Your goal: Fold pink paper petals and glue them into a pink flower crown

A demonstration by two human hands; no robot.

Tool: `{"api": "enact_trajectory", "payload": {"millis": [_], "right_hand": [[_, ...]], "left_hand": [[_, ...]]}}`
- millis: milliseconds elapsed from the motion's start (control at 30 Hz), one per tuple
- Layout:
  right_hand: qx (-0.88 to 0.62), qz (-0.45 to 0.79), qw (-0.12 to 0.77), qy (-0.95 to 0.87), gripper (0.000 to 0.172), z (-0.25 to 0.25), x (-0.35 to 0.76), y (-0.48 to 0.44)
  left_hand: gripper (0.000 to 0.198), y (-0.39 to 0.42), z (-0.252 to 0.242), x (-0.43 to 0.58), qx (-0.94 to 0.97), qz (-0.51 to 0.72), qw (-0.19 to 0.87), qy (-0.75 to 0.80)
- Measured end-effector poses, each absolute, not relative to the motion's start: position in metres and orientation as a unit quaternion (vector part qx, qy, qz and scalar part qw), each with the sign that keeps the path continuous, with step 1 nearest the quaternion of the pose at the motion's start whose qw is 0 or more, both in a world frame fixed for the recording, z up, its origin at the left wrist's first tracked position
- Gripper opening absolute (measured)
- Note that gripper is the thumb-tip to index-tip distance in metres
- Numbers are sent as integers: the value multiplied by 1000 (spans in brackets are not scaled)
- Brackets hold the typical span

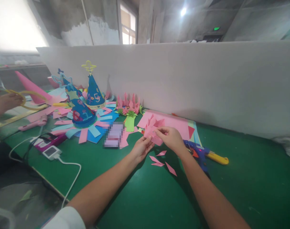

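Note:
A folded pink paper flower (151, 127) with pointed petals stands between my hands, just above the green table. My left hand (143, 148) pinches its lower edge from the left, thumb in front. On the other side, my right hand (170, 137) has its fingers closed together at the flower's front; whether a small separate piece is between them is hidden. Below the hands lie several loose pink paper petals (171, 169), diamond-shaped and pointed. A blue glue gun (200, 153) with a small red light rests right of my right wrist, beside a yellow-handled cutter (217, 157).
Pink paper sheets (183, 122) lie behind my hands. Further left are a pink paper crown (129, 105), blue cone hats (94, 93), a blurred phone (114, 135) and a power strip (45, 143) with cables. Another person's hand (7, 102) holds a yellow looped object. A white partition (207, 86) borders the back.

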State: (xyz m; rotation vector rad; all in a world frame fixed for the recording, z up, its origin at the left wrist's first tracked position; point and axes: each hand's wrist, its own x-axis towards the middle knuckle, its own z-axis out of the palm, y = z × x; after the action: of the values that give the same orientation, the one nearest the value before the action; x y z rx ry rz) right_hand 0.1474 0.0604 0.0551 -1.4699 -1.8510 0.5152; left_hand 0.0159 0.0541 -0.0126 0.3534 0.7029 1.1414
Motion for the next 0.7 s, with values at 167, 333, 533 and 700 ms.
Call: {"api": "enact_trajectory", "payload": {"millis": [167, 333, 533, 700], "right_hand": [[-573, 185, 344, -720, 21, 58, 146, 58], [-570, 180, 342, -725, 21, 58, 146, 57], [-545, 199, 327, -746, 20, 54, 147, 60], [-539, 167, 329, -758, 43, 50, 145, 59]], "left_hand": [[5, 54, -11, 16, 156, 528, 769, 325], [6, 54, -13, 16, 163, 525, 771, 322], [8, 57, -15, 15, 172, 522, 772, 320], [8, 56, -14, 14, 170, 522, 775, 311]]}}
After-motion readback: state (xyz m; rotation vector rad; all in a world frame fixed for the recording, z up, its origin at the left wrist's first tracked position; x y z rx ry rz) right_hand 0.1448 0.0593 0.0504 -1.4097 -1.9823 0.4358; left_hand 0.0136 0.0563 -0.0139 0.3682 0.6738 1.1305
